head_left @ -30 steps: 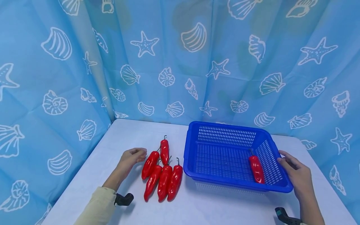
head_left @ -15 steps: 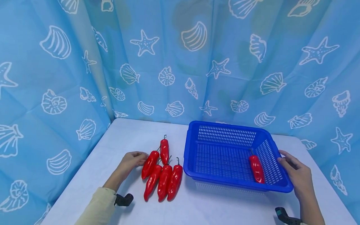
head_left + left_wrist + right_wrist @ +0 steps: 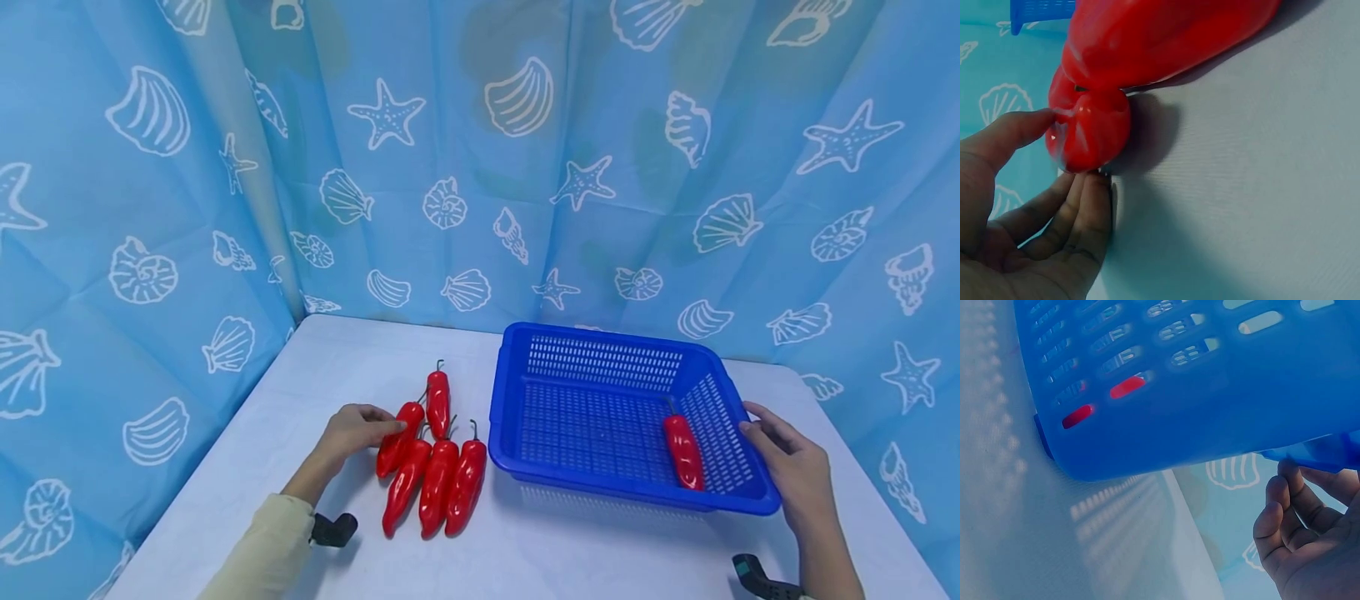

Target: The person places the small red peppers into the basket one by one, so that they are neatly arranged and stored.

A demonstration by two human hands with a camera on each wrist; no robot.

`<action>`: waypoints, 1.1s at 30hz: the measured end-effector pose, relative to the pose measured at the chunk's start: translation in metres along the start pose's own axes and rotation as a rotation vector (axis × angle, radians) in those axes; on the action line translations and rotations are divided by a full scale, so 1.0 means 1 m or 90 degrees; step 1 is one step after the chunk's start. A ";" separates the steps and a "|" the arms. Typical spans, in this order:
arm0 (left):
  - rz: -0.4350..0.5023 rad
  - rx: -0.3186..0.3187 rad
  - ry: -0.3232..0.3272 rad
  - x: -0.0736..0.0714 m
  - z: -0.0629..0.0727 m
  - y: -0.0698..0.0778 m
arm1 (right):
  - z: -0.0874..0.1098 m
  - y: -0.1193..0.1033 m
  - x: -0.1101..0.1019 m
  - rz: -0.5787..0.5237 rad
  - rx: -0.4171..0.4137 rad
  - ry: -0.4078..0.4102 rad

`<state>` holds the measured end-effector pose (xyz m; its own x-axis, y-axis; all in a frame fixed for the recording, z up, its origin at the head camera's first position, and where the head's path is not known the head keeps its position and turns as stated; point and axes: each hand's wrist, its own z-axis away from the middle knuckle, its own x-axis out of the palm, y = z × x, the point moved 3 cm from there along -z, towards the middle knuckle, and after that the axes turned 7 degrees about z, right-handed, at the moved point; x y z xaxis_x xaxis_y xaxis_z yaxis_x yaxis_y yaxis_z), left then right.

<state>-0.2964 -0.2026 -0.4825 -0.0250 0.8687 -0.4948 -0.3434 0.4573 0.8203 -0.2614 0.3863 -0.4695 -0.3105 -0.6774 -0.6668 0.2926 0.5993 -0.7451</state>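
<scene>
On the white table my left hand pinches the leftmost red pepper. In the left wrist view the thumb presses on top of this pepper, and the fingertips lie at its underside. Several more red peppers with thin dark stems lie close beside it, one behind the others. At the right, my right hand grips the right rim of a blue plastic basket. One red pepper lies inside, along the basket's right wall. From the right wrist, the fingers curl under the rim.
A blue curtain with white shells and starfish hangs behind the table and along its left side. Black wrist-worn devices show at the left wrist and the right wrist.
My left hand has moved slightly right, from beside the leftmost pepper to a pinch on it. The right hand and the basket stay where they were.
</scene>
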 end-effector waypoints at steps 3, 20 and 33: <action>-0.008 -0.003 -0.002 0.001 0.000 -0.002 | 0.000 -0.001 0.000 -0.005 0.000 -0.003; -0.008 -0.021 0.005 0.005 0.000 0.001 | 0.001 -0.004 -0.003 0.008 -0.019 0.006; 0.020 -0.022 0.013 0.005 0.001 -0.002 | 0.003 -0.003 -0.002 -0.004 -0.023 0.005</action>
<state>-0.2950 -0.1995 -0.4865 -0.0554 0.8783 -0.4750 -0.3747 0.4226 0.8252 -0.2585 0.3845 -0.4654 -0.3194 -0.6784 -0.6616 0.2576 0.6097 -0.7496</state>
